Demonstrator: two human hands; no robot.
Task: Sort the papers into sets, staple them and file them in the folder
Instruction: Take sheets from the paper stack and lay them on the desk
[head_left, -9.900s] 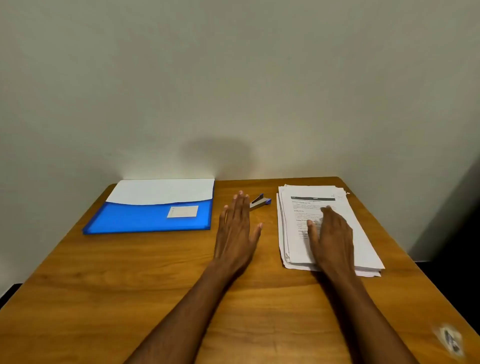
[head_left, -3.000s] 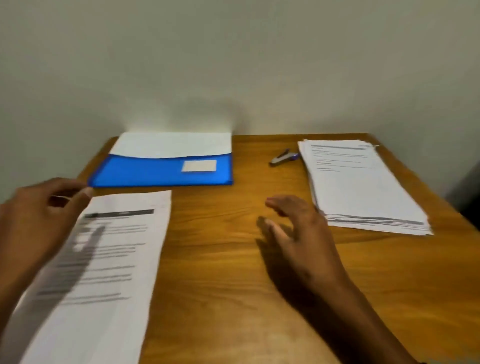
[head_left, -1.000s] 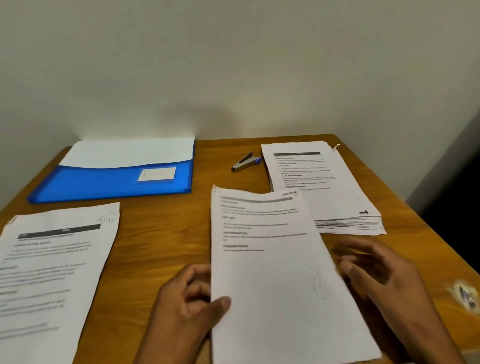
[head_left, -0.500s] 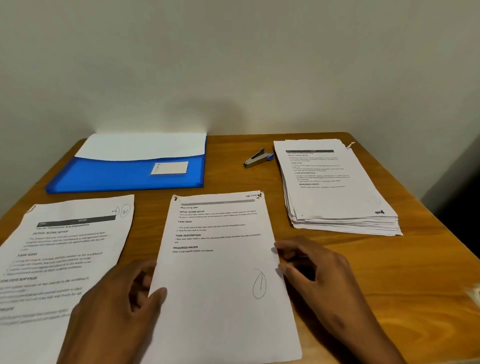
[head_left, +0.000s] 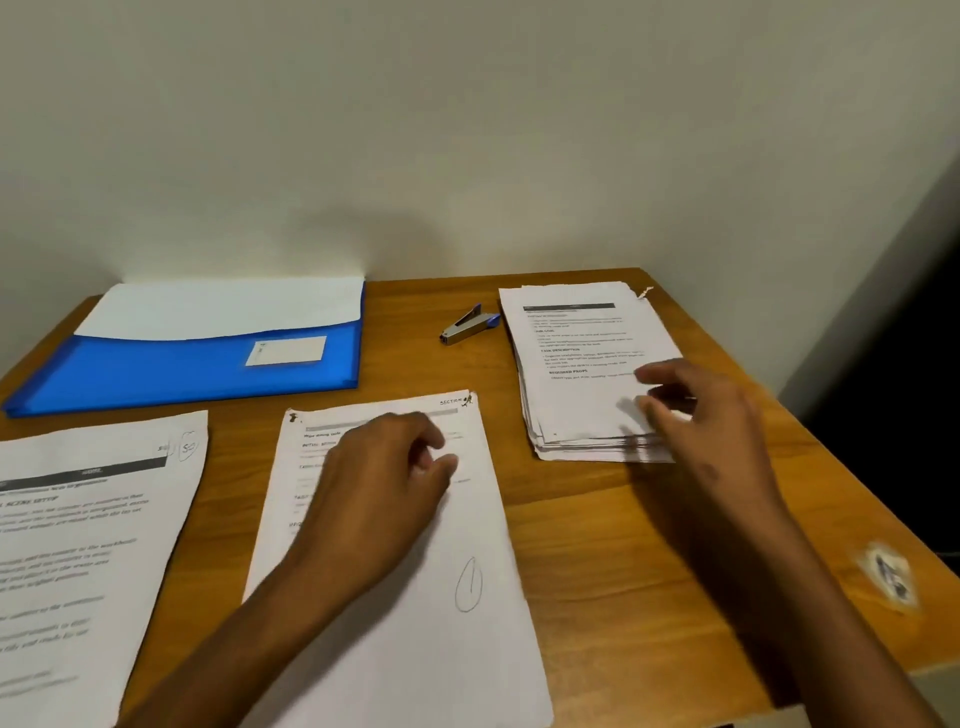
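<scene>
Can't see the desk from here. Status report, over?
Left hand rests on middle sheet, holding nothing. Right hand open, at paper stack. Stapler and blue folder untouched. Nothing in the way.

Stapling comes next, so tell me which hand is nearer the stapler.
Left. The left hand rests on the middle sheet, just below the stapler; the right hand is over the stack, farther right.
</scene>
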